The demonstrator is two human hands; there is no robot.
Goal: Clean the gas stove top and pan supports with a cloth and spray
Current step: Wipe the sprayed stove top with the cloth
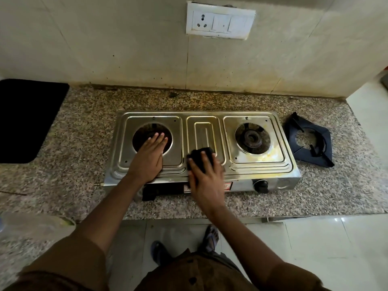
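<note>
1. Two hands on the steel stove (pixel 260 172), which sits on a speckled stone counter (pixel 84 131). Both pan supports are off the burner wells.
2. Hidden: the left burner well (pixel 147 133) is dark and partly covered by the left hand (pixel 148 159); what lies inside it cannot be made out.
3. Hidden: most of the black cloth (pixel 201 157) sits under the right hand (pixel 204 179); only its far edge and left side show past the fingers.
4. Hidden: the stove's front panel is largely behind the right wrist. One black knob (pixel 261 184) shows just right of that wrist, and a red-and-white label is cut by the hand, unreadable.
5. Cut off: a clear plastic object at the frame's lower left, well left of the left forearm, is blurred; I cannot tell what it is.
6. Left hand: palm down, fingers straight and close together, fingertips over the well's near edge, heel on the stove's front-left panel. Released, gripping nothing.
7. Right hand: palm down on the cloth, fingers spread and bent over it, pressing it onto the stove's middle panel near the front edge. It grasps the cloth.
8. Right of the right hand: the right burner (pixel 252 140), bare and rusty, yellowish stains around it.
9. Farther right, off the stove: a black pan support (pixel 309 141) lying on the counter.
10. Far left of the left hand: a black mat (pixel 27 118). Beyond both hands, on the wall: a white switch plate (pixel 220 21).
</note>
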